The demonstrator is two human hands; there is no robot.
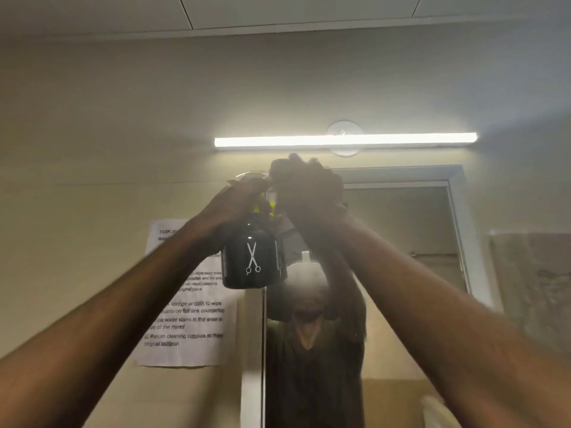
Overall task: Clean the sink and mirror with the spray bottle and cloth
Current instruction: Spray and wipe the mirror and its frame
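Note:
My left hand (pixel 238 199) is raised and grips the neck of a black spray bottle (pixel 251 257) that bears a white scissors mark. The bottle's pale spray head shows just above my fingers. My right hand (pixel 306 189) is clenched at the top left corner of the mirror (pixel 401 217), right beside the bottle's head. The frame is blurred, and I cannot tell whether a cloth is in that fist. The mirror reflects a person with raised arms. The sink is out of view.
A printed instruction sheet (pixel 191 322) hangs on the wall left of the mirror. A lit tube light (pixel 346 139) runs above the mirror. The mirror reflects a door frame. A rough brownish patch (pixel 531 288) covers the wall at the right.

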